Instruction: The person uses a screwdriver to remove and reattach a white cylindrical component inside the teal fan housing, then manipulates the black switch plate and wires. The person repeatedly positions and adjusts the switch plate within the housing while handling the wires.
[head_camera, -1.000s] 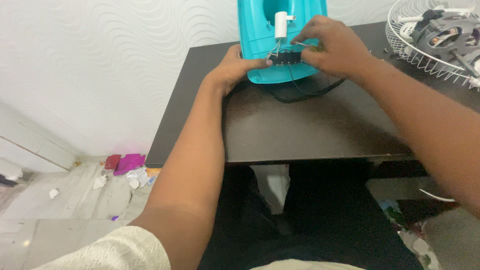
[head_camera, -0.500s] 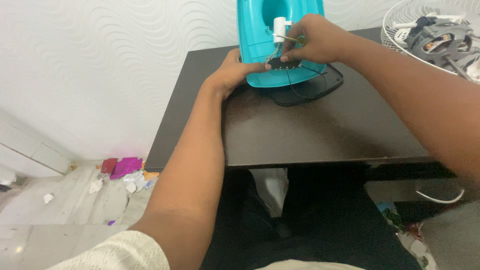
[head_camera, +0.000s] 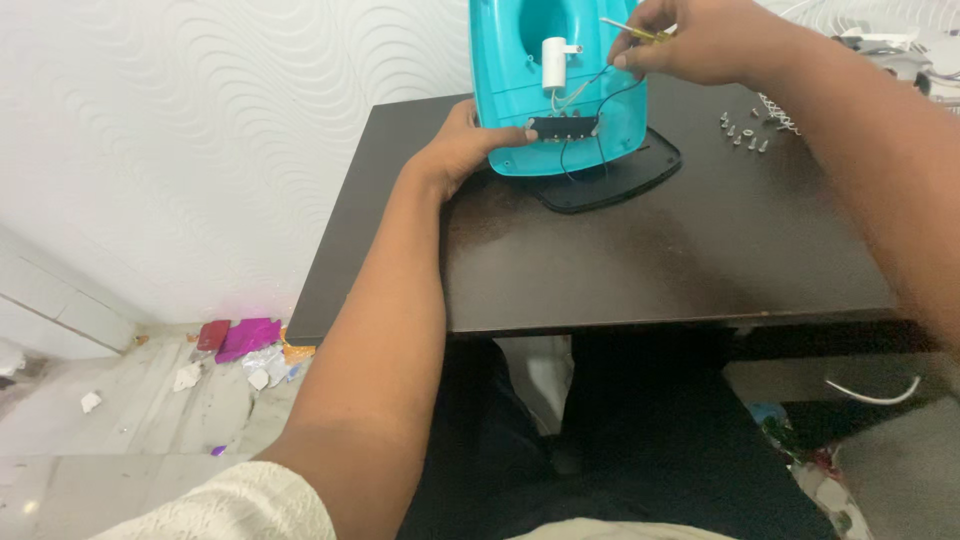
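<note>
Nearest me, my dark trousers (head_camera: 640, 440) fill the space under the desk (head_camera: 640, 250), and off to the left the pale floor (head_camera: 120, 430) carries scraps of litter (head_camera: 245, 340): a flat magenta wrapper, a bit of orange, crumpled white paper. A white cable (head_camera: 875, 393) curls below the desk's right edge. My left arm runs up across the dark desk top to my left hand (head_camera: 465, 150), which grasps the lower left rim of the teal shell (head_camera: 520, 70), thumb lying along its bottom edge just beside the black switch block (head_camera: 563, 127). The shell stands open toward me on a black base plate (head_camera: 620, 175) lying flat on the desk. Inside it a small white cylinder (head_camera: 555, 62) sits upright, with thin white and black wires (head_camera: 585, 90) running down to the switch block. My right hand (head_camera: 700, 40) is above the shell's upper right, fingers pinched on a thin yellow-handled tool (head_camera: 635, 30) that points left over the shell. Farther right, loose screws (head_camera: 745, 130) lie scattered on the desk, near a white wire grille (head_camera: 870, 20) at the far corner. The wall (head_camera: 200, 120) behind is white with a wavy relief.
</note>
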